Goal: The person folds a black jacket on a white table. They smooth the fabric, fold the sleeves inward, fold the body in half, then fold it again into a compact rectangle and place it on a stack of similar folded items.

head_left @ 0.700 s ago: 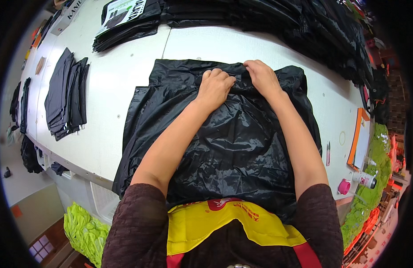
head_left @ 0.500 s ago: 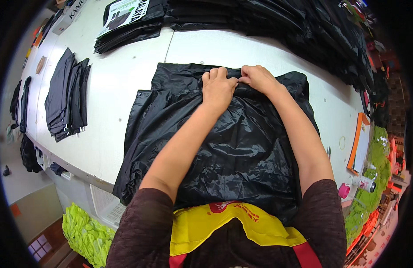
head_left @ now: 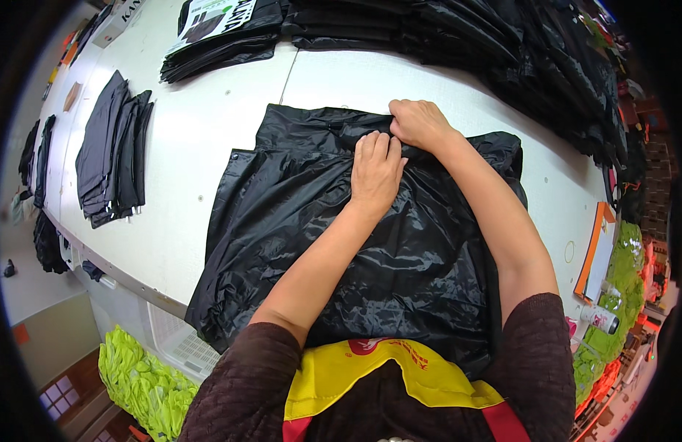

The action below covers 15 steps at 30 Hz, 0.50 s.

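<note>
A shiny black rain jacket (head_left: 400, 265) lies on the white table in front of me, its body wrinkled and its collar end pointing away. At the collar edge, my right hand (head_left: 420, 124) is closed, with thumb and fingers pinching the fabric. Just below and to the left of it, my left hand (head_left: 378, 169) lies on the jacket with its fingers stretched over the cloth and its thumb out to the right. The fingertips of the right hand are partly hidden.
A thick pile of black garments (head_left: 459, 37) lines the table's far side. Far left are a stack of packaged black garments (head_left: 223, 44) and some folded dark pieces (head_left: 114, 151). An orange-edged board (head_left: 595, 250) and a white bottle (head_left: 599, 318) lie right; yellow-green fabric (head_left: 142, 379) sits below left.
My left hand has moved right and a little toward me, its fingers now flatter on the cloth. My right hand stays pinching the collar edge, slightly farther away.
</note>
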Tool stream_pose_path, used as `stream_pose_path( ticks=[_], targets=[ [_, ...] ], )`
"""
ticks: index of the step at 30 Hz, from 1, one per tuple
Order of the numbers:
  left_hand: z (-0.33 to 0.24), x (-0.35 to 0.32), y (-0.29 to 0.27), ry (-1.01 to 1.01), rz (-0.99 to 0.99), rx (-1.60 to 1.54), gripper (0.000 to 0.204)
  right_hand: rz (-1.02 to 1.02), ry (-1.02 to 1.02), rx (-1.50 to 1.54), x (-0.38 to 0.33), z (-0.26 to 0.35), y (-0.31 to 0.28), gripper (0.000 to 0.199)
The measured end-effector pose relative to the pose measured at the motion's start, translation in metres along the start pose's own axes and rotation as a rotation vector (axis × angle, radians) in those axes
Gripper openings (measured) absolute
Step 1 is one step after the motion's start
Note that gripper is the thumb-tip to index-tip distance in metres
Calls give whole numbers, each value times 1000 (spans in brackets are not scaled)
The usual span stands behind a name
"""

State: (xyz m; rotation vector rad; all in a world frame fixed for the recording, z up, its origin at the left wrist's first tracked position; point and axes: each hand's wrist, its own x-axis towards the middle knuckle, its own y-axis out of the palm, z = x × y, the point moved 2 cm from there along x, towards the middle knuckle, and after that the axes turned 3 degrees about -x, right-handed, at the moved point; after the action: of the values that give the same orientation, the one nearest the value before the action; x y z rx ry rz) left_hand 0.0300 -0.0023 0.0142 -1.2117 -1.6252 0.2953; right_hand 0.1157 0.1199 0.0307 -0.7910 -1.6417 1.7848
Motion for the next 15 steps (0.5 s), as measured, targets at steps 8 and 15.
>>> stream_pose_path(
  ticks=[8, 15],
  targets=[
    [16, 14, 3, 6, -26, -175, 27, -227, -206, 318, 25, 9, 3, 9],
    [44, 41, 2, 106, 100, -213, 18, -195, -98, 527, 12, -5, -6, 16]
  ],
)
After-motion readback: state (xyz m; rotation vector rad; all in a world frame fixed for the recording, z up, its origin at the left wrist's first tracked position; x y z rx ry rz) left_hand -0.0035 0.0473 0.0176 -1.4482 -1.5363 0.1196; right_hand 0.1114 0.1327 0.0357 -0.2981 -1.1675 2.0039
